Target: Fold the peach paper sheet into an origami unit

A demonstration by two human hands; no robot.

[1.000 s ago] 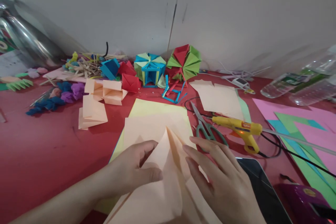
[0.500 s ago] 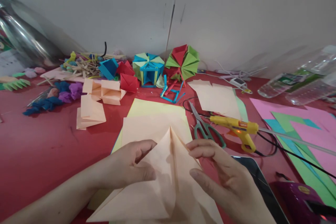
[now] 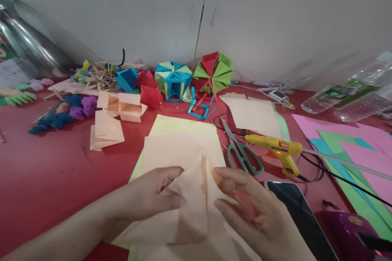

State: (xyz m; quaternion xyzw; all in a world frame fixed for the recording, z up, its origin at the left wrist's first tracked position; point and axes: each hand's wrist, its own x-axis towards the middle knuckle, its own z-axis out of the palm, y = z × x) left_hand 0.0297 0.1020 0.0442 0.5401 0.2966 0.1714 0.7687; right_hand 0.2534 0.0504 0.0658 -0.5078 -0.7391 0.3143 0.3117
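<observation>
A large sheet of peach paper, creased and folded up to a raised point, lies between my two hands. My left hand pinches its left flap, thumb on top and fingers tucked behind. On the other side my right hand has the right edge between its thumb and curled fingers, and the paper bends there. Beneath are a flat peach sheet and a yellow sheet. Green-handled scissors lie just beyond my right hand.
A yellow glue gun with a lit orange light rests right of the scissors. Close to my right wrist is a phone. Folded peach pieces sit at left. Paper models stand by the wall; plastic bottles lie at right.
The folded paper's peak has shifted slightly right and lower, and its right side has buckled inward. My right hand has moved a little left, its fingers now closed on the flap.
</observation>
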